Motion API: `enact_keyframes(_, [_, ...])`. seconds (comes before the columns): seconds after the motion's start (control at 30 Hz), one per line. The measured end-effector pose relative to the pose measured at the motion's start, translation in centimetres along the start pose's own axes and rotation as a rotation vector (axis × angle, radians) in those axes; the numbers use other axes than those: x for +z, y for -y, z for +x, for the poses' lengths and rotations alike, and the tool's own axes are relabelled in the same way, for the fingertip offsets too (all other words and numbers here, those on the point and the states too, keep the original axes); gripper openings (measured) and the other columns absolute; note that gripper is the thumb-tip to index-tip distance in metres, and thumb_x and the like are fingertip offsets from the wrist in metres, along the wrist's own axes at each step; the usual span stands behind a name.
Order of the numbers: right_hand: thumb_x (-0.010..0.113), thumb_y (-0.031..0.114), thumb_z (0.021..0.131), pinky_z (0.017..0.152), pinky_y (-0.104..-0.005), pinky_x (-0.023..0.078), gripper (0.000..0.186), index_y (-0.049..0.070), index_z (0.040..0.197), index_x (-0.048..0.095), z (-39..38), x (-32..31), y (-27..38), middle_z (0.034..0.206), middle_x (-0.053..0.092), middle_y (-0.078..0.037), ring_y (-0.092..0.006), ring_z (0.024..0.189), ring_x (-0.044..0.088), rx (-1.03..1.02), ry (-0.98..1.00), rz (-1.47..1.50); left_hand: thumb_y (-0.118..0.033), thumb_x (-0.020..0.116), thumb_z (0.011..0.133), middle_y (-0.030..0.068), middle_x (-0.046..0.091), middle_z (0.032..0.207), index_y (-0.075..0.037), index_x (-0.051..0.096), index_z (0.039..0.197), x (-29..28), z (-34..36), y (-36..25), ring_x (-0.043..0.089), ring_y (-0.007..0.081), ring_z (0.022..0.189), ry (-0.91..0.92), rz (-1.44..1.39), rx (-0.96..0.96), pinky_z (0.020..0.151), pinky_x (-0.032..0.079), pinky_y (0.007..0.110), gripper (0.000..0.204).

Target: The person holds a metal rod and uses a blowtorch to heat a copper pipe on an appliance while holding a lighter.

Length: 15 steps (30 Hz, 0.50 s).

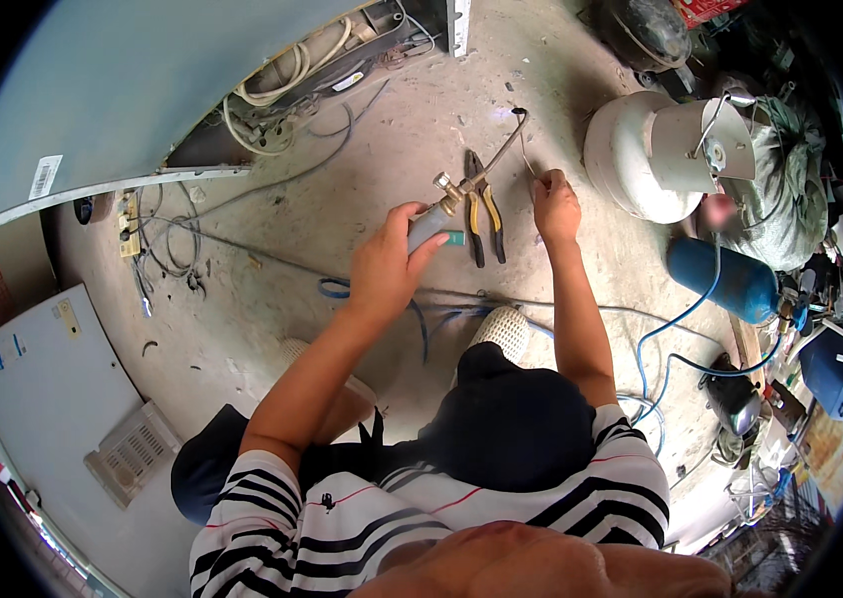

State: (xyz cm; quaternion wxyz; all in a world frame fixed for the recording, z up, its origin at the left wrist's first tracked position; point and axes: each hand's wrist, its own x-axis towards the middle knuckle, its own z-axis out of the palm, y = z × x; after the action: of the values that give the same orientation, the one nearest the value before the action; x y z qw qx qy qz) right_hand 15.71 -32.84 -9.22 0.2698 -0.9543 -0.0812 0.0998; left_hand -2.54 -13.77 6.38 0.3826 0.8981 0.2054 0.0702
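Note:
My left hand [387, 261] is closed round the grey handle of a gas torch [428, 229]. Its brass valve body and long thin neck point away from me to the upper right, ending in a dark tip close to the floor. A faint bluish glow shows beside that tip. My right hand [556, 207] pinches a thin metal rod [528, 159], whose far end reaches up near the torch tip. Between my hands, pliers with black and yellow handles [475, 224] lie on the floor, partly under the torch neck. A small teal piece [454, 238] shows beside my left fingers; its kind is unclear.
A white gas cylinder [631, 159] and a blue cylinder [720, 279] with blue hose [681, 317] stand and lie at right. A large grey appliance [142, 90] with exposed tubes fills the upper left. Cables [242, 244] cross the floor; a white panel [53, 389] lies left.

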Motion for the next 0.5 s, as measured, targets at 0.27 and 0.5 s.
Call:
enact_keyframes(0.27, [0.066,0.015,0.084,0.075,-0.0261,0.050,0.021,0.004,0.101,0.071,5.9,-1.6,3.1,0.087,0.071,-0.010,-0.0146,0.077,0.067,-0.043,0.028,0.629,-0.034,0.065,0.086,0.0139,0.065,0.103,-0.007,0.053,0.119,-1.1,0.7,2.2,0.064,0.0331,0.088,-0.038,0.011,-0.049,0.073,0.050,0.039,0.043])
enact_keyframes(0.5, [0.070,0.024,0.082,0.072,-0.0297,0.050,0.017,0.014,0.096,0.075,9.0,-3.4,10.8,0.084,0.070,-0.009,-0.0171,0.074,0.066,-0.178,-0.071,0.322,-0.028,0.066,0.087,0.0143,0.065,0.101,-0.009,0.053,0.120,-2.5,1.6,4.8,0.064,0.0328,0.086,-0.093,0.040,-0.024,0.072,0.050,0.037,0.040])
